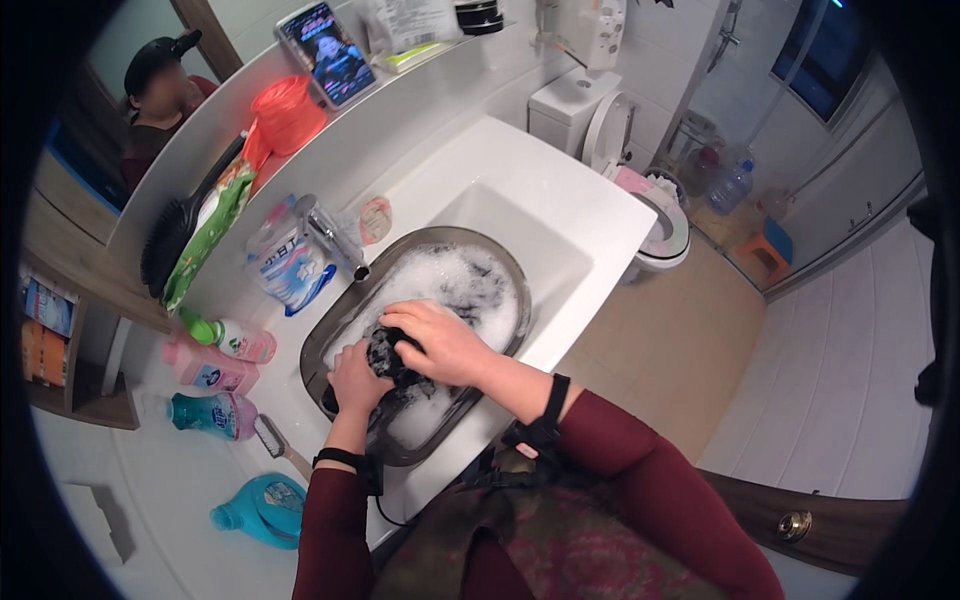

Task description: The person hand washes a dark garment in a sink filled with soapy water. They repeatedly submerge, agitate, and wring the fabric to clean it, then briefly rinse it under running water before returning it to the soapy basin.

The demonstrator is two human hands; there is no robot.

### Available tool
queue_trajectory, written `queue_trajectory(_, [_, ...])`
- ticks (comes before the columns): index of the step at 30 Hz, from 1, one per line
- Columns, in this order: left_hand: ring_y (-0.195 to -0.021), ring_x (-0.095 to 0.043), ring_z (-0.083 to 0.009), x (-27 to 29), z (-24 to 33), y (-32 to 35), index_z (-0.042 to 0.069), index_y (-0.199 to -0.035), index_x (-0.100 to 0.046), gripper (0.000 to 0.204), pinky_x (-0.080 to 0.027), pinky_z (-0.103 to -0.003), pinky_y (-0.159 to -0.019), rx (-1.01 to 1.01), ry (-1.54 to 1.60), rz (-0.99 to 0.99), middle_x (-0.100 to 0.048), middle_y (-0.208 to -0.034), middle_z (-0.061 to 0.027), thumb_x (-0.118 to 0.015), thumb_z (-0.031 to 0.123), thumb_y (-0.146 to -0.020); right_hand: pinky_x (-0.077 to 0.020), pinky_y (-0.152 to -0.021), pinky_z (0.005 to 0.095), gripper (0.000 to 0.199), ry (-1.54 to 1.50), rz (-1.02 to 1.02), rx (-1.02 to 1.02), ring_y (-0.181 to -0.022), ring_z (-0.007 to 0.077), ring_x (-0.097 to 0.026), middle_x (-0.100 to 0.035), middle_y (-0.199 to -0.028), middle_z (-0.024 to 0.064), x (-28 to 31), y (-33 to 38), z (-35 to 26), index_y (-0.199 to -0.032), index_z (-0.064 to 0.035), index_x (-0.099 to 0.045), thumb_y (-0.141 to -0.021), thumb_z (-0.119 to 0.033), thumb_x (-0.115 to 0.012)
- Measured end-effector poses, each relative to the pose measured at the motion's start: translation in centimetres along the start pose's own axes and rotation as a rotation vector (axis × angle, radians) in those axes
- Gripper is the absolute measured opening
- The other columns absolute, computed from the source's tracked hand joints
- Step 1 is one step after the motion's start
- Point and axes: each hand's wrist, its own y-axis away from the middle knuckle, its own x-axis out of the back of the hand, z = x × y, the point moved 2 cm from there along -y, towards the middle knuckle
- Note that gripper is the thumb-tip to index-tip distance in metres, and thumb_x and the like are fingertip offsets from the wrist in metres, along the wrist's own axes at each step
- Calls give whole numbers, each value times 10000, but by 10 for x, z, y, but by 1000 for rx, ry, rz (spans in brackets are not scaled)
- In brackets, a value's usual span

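Observation:
A grey translucent basin [523, 300] sits in the white sink [560, 262], filled with soapy water and white suds [432, 278]. Bunched up over the basin is a wet black cloth [385, 352] flecked with foam; what garment it is I cannot make out. My left hand [357, 380] grips its near left side with curled fingers. From the right, my right hand [440, 343] closes over the top of the same cloth, thumb bent inward. More dark fabric lies partly under the foam, so its extent is hidden.
The tap [335, 240] juts over the basin's far left rim. Left of it stand a detergent bag [288, 265], pink bottles [212, 368], a teal bottle [210, 415], a scrub brush [272, 438] and a blue jug [270, 510]. A phone [326, 55] leans on the shelf above.

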Motion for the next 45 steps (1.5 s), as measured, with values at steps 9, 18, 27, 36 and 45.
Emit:
queue_trajectory(9, [-1338, -435, -346, 3, 26, 4, 155, -1422, -441, 954, -424, -621, -1008, 269, -103, -135, -472, -1405, -89, -907, 194, -591, -420, -968, 517, 345, 401, -291, -151, -1230, 304, -531, -621, -1274, 85, 83, 30, 22, -1129, -123, -707, -834, -295, -662])
queue_trajectory(18, [-1347, -429, -404, -13, 63, 10, 121, -1469, -409, 967, -421, -560, -1070, 491, -208, -68, -453, -1456, -136, -888, 151, -630, -476, -965, 449, 326, 425, -447, -46, -1200, 294, -544, -623, -1210, 99, 179, 48, 58, -1084, -99, -716, -824, -294, -699])
queue_trajectory(27, [-1354, -429, -404, -19, 73, -3, 148, -1497, -384, 987, -421, -579, -1064, 565, -273, -162, -443, -1467, -128, -879, 181, -643, -525, -897, 478, 350, 258, -706, -232, -1096, 345, -635, -680, -1153, 123, 205, 9, 134, -1147, -135, -712, -842, -302, -669])
queue_trajectory(36, [-1225, -541, -425, -23, 53, -10, 74, -1415, -463, 938, -453, -478, -1054, 531, -230, -148, -544, -1312, -214, -862, 232, -580, -517, -909, 455, 406, 192, -730, -375, -1082, 341, -645, -703, -1116, 144, 224, -27, 226, -1176, -118, -698, -863, -368, -637])
queue_trajectory(45, [-1161, -559, -436, 20, 141, -27, 85, -1342, -487, 906, -480, -500, -990, 634, -486, -120, -573, -1245, -202, -867, 252, -537, -513, -771, 502, 384, -85, -938, -96, -862, 394, -657, -716, -889, 204, 187, -17, 243, -918, 12, -743, -839, -336, -601])
